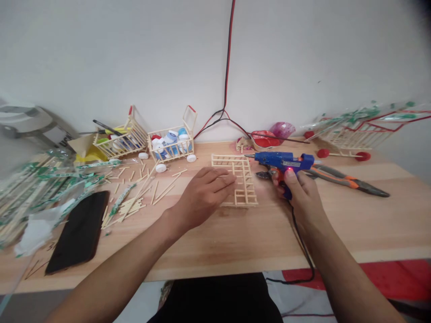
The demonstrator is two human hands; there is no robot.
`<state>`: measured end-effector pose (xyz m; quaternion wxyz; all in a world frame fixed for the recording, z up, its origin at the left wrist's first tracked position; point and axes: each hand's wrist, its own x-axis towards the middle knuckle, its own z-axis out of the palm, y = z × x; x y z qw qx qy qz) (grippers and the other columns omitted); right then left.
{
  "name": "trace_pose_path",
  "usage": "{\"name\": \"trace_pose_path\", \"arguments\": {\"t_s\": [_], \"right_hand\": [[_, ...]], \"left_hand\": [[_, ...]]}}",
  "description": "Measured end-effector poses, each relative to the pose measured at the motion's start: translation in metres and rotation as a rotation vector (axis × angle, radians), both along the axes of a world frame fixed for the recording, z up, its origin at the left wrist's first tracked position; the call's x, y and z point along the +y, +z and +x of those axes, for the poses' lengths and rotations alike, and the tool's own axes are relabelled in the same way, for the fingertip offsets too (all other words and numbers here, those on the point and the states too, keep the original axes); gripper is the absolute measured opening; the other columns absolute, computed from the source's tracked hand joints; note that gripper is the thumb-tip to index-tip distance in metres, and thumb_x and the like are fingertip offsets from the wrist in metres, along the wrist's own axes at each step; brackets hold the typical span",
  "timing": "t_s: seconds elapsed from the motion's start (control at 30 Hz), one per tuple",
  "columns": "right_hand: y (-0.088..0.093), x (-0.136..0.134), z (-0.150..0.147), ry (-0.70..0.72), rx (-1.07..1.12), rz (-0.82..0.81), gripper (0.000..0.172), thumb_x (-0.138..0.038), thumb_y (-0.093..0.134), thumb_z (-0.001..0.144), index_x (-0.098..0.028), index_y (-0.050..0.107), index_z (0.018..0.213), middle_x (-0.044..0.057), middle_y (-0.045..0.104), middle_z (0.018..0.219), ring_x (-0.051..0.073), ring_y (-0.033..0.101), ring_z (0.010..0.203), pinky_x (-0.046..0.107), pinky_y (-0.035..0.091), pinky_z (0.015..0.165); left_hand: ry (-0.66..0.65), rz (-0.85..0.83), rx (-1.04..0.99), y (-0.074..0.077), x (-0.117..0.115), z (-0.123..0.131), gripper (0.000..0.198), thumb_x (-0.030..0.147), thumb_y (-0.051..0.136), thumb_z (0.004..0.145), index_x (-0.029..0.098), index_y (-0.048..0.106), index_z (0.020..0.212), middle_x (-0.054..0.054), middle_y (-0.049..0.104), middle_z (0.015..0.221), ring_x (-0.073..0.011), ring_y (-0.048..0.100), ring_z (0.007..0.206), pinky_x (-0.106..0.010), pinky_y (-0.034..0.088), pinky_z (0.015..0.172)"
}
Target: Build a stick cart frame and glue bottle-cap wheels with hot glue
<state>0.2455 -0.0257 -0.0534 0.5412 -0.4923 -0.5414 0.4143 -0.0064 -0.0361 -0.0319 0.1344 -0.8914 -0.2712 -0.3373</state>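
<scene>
My right hand [303, 193] is wrapped round the grip of a blue hot glue gun [278, 160], with a red light glowing near the thumb. The gun's metal nozzle points left, over the far right corner of a small frame of glued wooden sticks [247, 179]. My left hand [210, 193] is over the frame's left part, fingers drawn together at its middle bars; whatever they pinch is hidden. The frame lies on the wooden table [215, 246]. A black cord [299, 237] runs down from the gun over the table's front edge.
Cut sticks [133, 206] and a black phone [79, 233] lie left, near wrapped stick bundles [27, 197]. Two miniature stick carts [171, 146] [124, 139] stand behind. Right are pliers [350, 179], a red-wheeled cart [353, 139] and a red-lined dish [266, 141].
</scene>
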Motion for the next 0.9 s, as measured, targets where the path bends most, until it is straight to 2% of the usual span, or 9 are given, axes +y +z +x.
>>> {"name": "trace_pose_path", "arguments": {"t_s": [0.43,0.5,0.7,0.9], "right_hand": [[0.004,-0.004,0.001,-0.002,0.014,0.002,0.037,-0.055,0.058,0.088,-0.020,0.059,0.081,0.001,0.054,0.075,0.013,0.043,0.062,0.028,0.031,0.053],[0.008,-0.011,0.007,0.012,-0.067,-0.015,0.038,-0.057,0.056,0.089,-0.020,0.059,0.081,0.002,0.056,0.073,0.014,0.044,0.061,0.029,0.033,0.054],[0.028,-0.041,0.021,-0.033,-0.548,-0.028,0.054,-0.069,0.049,0.086,-0.019,0.063,0.071,0.005,0.062,0.065,0.018,0.053,0.058,0.031,0.041,0.053],[0.036,-0.054,0.015,-0.051,-0.684,0.082,0.056,-0.069,0.046,0.088,-0.022,0.058,0.060,0.002,0.057,0.052,0.016,0.053,0.049,0.027,0.037,0.044]], "left_hand": [[0.036,0.020,-0.122,-0.001,0.004,-0.006,0.019,0.008,0.053,0.092,0.015,0.068,0.102,-0.007,0.074,0.110,-0.0196,0.065,0.107,-0.037,0.052,0.091],[0.057,0.030,-0.153,-0.001,0.006,-0.009,0.020,0.007,0.052,0.092,0.016,0.068,0.101,-0.007,0.074,0.108,-0.0193,0.065,0.105,-0.037,0.052,0.091],[0.062,0.011,-0.199,-0.003,0.008,-0.010,0.022,0.005,0.052,0.090,0.015,0.069,0.099,-0.007,0.074,0.105,-0.0196,0.065,0.102,-0.038,0.053,0.090],[0.056,-0.029,-0.228,-0.006,0.007,-0.009,0.023,0.004,0.052,0.089,0.017,0.069,0.098,-0.006,0.074,0.105,-0.0191,0.064,0.102,-0.038,0.053,0.091]]}}
